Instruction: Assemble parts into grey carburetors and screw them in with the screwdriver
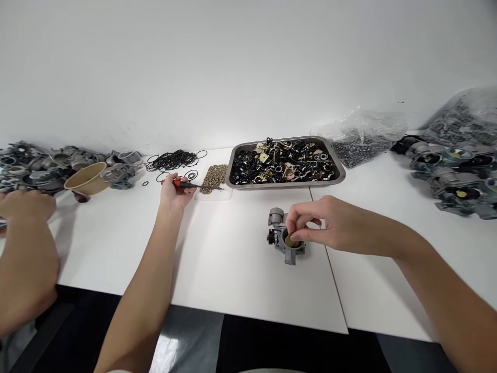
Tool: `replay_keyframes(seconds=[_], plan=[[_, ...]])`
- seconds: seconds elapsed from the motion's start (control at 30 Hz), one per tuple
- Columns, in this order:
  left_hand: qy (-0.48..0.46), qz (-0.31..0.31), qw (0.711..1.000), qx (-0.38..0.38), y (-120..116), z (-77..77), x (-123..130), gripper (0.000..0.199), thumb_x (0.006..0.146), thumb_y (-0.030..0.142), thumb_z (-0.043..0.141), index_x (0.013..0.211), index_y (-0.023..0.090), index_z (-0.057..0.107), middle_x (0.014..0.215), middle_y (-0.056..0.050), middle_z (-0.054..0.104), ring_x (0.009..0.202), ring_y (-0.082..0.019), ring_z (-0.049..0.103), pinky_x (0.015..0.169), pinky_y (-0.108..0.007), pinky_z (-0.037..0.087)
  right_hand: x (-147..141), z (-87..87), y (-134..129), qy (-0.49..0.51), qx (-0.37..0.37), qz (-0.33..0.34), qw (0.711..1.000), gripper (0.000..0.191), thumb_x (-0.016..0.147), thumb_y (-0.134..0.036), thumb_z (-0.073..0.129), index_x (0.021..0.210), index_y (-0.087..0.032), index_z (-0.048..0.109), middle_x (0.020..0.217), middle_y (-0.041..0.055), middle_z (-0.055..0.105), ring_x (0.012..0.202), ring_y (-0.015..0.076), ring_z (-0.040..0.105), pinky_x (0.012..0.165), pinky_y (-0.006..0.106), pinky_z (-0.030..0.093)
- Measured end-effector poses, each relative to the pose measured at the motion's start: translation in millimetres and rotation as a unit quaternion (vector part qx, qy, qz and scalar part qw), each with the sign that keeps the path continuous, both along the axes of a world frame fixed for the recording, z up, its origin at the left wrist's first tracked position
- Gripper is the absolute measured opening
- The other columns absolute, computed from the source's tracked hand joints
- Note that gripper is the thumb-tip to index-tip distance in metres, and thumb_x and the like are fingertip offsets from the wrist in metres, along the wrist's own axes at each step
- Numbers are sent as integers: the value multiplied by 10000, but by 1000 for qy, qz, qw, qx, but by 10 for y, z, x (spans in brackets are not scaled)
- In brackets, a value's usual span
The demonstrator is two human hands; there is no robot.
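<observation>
My left hand [175, 191] is closed round the red and black handle of a screwdriver [182, 184]. Its shaft reaches right, with the tip over a heap of small brass screws [214, 177] on a low white tray [213, 196]. My right hand [320, 223] pinches a brass-coloured disc [289, 241] at the round bore of a grey metal carburetor [290, 256]. The disc is tilted and partly within the bore; the fingers hide some of it. The carburetor sits on the white table, a black fitting on its left side.
Behind lies a metal tray [285, 185] full of black and brass parts. Black rubber rings [173, 160] are at back left, beside more carburetors [118, 175] and a tan bowl [86, 178]. A co-worker's arm [27, 248] is at far left. Plastic bags [361, 140] and carburetors [462, 191] stand right.
</observation>
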State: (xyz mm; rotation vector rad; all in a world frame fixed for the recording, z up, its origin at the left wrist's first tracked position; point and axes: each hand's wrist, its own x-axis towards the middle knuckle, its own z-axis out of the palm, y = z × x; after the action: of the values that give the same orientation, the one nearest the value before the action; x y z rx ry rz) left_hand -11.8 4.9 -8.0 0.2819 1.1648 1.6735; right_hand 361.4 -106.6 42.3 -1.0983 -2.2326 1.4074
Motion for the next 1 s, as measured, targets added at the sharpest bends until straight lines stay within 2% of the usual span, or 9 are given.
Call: replay_keyframes(seconds=[0.17, 0.43, 0.7, 1.0], plan=[[-7, 3, 1000, 4, 0, 2, 3, 215, 777, 114, 492, 644, 212, 354, 484, 35, 459, 343, -95, 358, 364, -222, 243, -30, -30, -23, 1, 10, -8, 1000, 184, 876, -406, 596, 870, -238, 670, 845, 53, 746, 715, 194, 649, 602, 302, 458], [-6, 4, 1000, 0, -9, 21, 21, 223, 794, 130, 478, 628, 206, 351, 483, 26, 465, 357, -89, 351, 362, -215, 240, -139, -86, 0, 24, -15, -31, 999, 90, 869, -284, 570, 836, -218, 623, 823, 47, 739, 753, 197, 685, 622, 298, 485], [-11, 6, 1000, 2, -8, 20, 11, 219, 789, 125, 481, 625, 206, 361, 490, 21, 474, 363, -96, 361, 362, -222, 245, -114, -71, -8, 34, 31, -26, 999, 63, 861, -214, 568, 818, -216, 613, 800, 38, 745, 768, 198, 714, 664, 292, 516], [-5, 5, 1000, -4, 0, 21, 10, 227, 800, 130, 469, 620, 200, 349, 495, 28, 465, 376, -88, 360, 369, -210, 227, -63, -48, 10, 56, 32, -9, 998, 44, 850, -243, 600, 838, -212, 629, 824, 33, 750, 826, 202, 727, 681, 273, 523]])
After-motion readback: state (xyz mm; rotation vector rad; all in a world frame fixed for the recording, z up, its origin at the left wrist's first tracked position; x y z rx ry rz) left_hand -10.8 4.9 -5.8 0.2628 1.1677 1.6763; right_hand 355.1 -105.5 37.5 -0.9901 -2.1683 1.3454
